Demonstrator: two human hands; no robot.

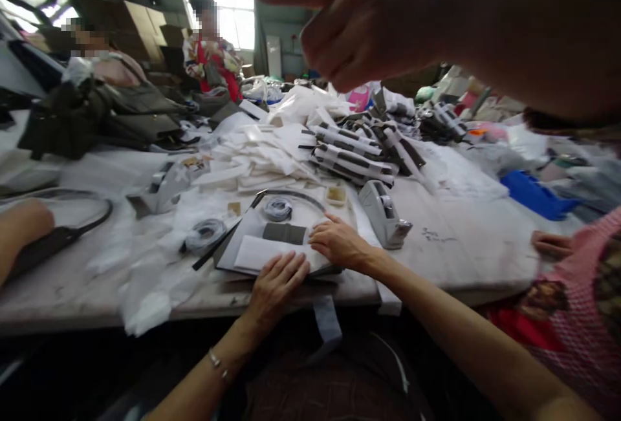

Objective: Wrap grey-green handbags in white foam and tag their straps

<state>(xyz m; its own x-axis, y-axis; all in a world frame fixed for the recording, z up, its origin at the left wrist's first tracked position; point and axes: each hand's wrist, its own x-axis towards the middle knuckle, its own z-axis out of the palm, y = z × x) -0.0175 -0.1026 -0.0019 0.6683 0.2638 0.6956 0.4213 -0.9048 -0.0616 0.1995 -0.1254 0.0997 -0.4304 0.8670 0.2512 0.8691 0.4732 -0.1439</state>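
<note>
In front of me a dark handbag [228, 254] lies flat on the table, its strap arching away at the far side. White paper [257, 254] covers part of it, and a dark grey folded piece [284, 233] sits at the paper's far edge. My left hand [282, 273] rests flat on the paper, fingers stretched out. My right hand [337, 240] lies over the bag's right side, fingers extended beside the dark piece; its palm side is hidden. A grey coiled strap [278, 209] in clear wrap lies inside the handle's arch.
A tape dispenser [384, 214] stands right of the bag. Behind are piled white sheets [257, 156] and wrapped straps [354, 152]. A blue object [538, 194] lies far right. Another person's arm [412, 26] reaches across the upper right. Other people sit or stand around the table.
</note>
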